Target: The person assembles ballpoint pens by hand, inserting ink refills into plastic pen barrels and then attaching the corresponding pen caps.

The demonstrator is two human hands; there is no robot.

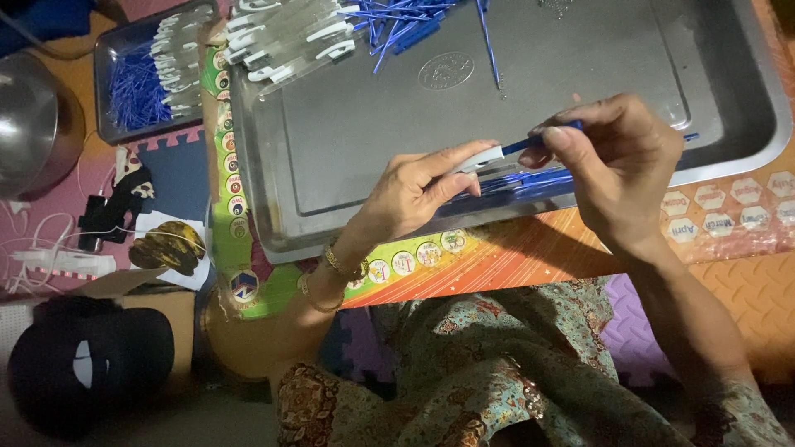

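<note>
Two hands over a steel tray [729, 116], left hand [414, 194] pinching a white cap [483, 157], right hand [617, 165] gripping a blue stick [530, 144] at the cap's mouth, loose blue sticks [397, 21] at the tray's far edge

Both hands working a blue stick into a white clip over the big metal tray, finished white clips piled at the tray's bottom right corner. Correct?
Not quite. The head view shows the pile of white clips at the top left corner of the large metal tray, not the bottom right. The rest holds: left hand and right hand join a thin blue stick to a white clip over that tray.
</note>
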